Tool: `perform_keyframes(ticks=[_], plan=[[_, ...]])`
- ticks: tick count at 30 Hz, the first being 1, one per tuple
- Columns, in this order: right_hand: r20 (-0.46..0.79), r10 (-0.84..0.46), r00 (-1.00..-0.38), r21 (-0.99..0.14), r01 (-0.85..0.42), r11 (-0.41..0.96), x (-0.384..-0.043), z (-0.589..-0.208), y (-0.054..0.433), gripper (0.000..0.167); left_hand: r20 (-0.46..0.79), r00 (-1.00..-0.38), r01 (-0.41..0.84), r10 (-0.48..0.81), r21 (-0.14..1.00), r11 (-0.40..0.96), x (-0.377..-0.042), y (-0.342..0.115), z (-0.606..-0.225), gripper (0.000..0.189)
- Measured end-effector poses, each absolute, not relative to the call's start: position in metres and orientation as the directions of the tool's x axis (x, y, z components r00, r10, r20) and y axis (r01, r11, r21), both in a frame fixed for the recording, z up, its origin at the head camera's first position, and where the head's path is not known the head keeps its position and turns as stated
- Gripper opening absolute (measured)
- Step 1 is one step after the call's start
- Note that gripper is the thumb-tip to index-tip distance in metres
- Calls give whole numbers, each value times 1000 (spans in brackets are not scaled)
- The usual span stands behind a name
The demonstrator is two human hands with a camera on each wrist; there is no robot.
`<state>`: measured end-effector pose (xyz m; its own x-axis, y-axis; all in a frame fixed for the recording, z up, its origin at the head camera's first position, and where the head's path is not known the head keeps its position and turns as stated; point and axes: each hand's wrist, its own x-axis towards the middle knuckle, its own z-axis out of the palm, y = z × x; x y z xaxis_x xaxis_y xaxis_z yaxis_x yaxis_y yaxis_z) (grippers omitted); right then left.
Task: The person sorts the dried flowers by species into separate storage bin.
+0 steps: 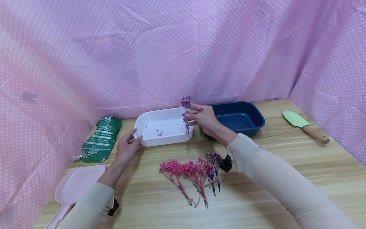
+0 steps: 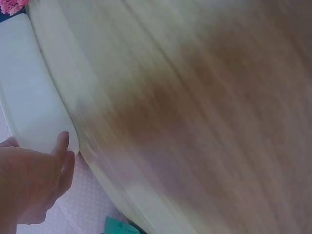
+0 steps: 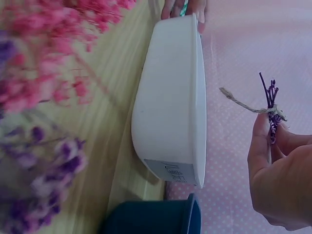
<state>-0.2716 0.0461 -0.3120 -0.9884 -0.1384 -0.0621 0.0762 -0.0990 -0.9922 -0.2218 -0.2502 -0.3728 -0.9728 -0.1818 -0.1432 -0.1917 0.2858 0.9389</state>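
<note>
My right hand [image 1: 204, 118] pinches a small bunch of purple dried flowers [image 1: 185, 102] upright over the right end of a white tub [image 1: 168, 140]. The right wrist view shows twine [image 3: 246, 105] tied round its stems [image 3: 269, 92], between thumb and fingers. At the tub's left end, my left hand [image 1: 128, 146] holds the corner, thumb and fingers spread on either side. A few pink and dark bits [image 1: 159, 133] lie on the tub's floor. Pink dried flower bunches [image 1: 183, 168] and purple bunches [image 1: 213, 158] lie on the table in front.
A dark blue tub [image 1: 254, 125] stands right of the white one. Farther right lies a green trowel [image 1: 295, 118] with a wooden handle. On the left are a green bag [image 1: 103, 136] and a pink dustpan [image 1: 77, 184]. Polka-dot cloth [image 1: 186, 57] hangs behind the table.
</note>
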Motion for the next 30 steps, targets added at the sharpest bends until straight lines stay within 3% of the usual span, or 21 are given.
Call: perform_keyframes(ticks=[11, 17, 30], plan=[[-115, -46, -992, -978, 121, -168, -295, -315, 16, 57, -131, -977, -180, -170, 933, 312, -222, -251, -374, 65], [-118, 2, -993, -983, 116, -141, -305, -323, 8, 56, -129, -976, -179, -175, 932, 315, -221, -253, -373, 67], [-10, 0, -1000, -985, 10, 174, -308, -337, -4, 55, -140, -974, -192, -176, 926, 325, -221, -253, -373, 66]])
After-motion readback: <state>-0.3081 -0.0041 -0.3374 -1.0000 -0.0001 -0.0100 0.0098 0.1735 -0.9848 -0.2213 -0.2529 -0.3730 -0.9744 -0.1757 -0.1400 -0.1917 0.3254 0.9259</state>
